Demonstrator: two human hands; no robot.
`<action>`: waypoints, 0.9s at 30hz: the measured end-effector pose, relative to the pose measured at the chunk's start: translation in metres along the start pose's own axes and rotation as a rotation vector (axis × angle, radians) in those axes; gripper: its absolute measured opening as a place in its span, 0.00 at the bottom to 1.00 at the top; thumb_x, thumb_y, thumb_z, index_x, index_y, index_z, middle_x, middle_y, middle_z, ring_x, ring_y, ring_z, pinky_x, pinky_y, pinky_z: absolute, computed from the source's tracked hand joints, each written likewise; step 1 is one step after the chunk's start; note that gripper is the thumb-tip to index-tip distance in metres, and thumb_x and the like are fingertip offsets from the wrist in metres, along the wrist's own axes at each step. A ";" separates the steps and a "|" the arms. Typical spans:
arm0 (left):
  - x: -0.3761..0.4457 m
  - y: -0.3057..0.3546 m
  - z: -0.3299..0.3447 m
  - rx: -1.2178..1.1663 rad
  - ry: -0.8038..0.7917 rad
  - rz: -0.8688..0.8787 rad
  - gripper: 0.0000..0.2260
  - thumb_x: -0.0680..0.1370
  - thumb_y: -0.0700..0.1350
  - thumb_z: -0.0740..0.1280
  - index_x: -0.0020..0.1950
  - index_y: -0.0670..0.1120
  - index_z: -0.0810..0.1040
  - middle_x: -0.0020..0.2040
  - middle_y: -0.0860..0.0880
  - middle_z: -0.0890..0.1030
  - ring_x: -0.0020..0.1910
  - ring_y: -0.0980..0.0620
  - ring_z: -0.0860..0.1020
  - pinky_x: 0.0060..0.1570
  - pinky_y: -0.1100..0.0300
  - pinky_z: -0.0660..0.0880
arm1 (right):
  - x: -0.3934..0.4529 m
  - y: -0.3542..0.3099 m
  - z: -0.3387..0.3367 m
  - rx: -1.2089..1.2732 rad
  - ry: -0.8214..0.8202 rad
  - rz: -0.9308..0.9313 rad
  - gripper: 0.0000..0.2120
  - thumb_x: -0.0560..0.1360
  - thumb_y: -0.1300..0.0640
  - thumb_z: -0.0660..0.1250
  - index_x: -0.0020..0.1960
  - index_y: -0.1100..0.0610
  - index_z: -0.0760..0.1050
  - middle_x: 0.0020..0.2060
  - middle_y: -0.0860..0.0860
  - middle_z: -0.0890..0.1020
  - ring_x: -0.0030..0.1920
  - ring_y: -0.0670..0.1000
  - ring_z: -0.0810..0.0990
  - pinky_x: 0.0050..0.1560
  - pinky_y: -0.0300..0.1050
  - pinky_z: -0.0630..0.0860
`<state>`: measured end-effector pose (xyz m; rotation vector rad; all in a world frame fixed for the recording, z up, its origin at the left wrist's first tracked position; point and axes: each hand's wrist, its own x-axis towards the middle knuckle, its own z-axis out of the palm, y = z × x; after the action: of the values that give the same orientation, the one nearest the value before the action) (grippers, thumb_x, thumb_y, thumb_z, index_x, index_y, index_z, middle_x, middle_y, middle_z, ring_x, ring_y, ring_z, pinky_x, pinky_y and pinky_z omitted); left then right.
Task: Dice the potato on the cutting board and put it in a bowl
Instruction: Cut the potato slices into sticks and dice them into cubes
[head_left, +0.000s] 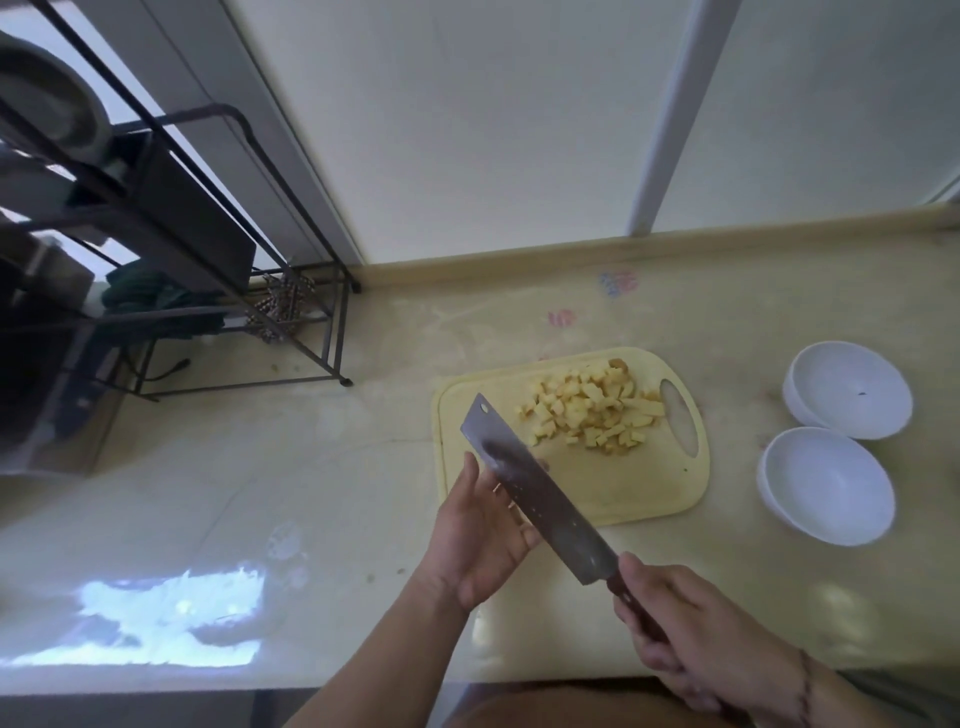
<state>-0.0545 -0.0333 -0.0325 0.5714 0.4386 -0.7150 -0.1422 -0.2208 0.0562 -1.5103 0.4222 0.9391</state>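
Note:
A heap of diced potato (592, 408) lies on the far half of the pale yellow cutting board (639, 488). My right hand (680, 623) grips the dark handle of a cleaver (540, 493), whose blade is raised over the board's near left corner. My left hand (480, 530) lies with straight fingers against the underside of the blade; its fingertips are hidden behind the steel. Two white bowls stand to the right of the board, one farther away (852, 389) and one nearer (826, 486). Both bowls hold no potato.
A black metal rack (223, 244) with dishes and cloths stands at the back left on the counter. The wall runs along the counter's far edge. The counter's front edge passes just below my forearms.

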 end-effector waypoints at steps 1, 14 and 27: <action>0.001 0.001 0.002 -0.042 -0.029 -0.013 0.27 0.79 0.62 0.56 0.57 0.42 0.83 0.52 0.41 0.82 0.48 0.41 0.81 0.46 0.48 0.81 | 0.000 0.000 0.000 0.003 -0.012 -0.002 0.26 0.72 0.30 0.53 0.36 0.53 0.66 0.26 0.51 0.64 0.21 0.48 0.57 0.23 0.39 0.57; 0.004 0.011 -0.004 -0.021 0.004 -0.002 0.18 0.77 0.54 0.70 0.53 0.40 0.84 0.53 0.42 0.82 0.51 0.42 0.83 0.48 0.49 0.81 | -0.002 0.000 -0.005 0.147 -0.039 -0.013 0.25 0.75 0.33 0.52 0.38 0.54 0.67 0.26 0.52 0.63 0.21 0.47 0.56 0.22 0.36 0.57; 0.019 0.022 0.011 0.321 0.087 0.117 0.19 0.69 0.26 0.51 0.51 0.40 0.74 0.43 0.41 0.76 0.39 0.48 0.74 0.39 0.58 0.72 | 0.006 0.005 -0.030 0.361 0.132 0.011 0.28 0.71 0.31 0.55 0.38 0.57 0.67 0.25 0.53 0.61 0.21 0.46 0.56 0.21 0.34 0.59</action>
<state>-0.0241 -0.0352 -0.0272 0.9261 0.3698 -0.6541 -0.1326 -0.2480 0.0462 -1.2424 0.6597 0.7274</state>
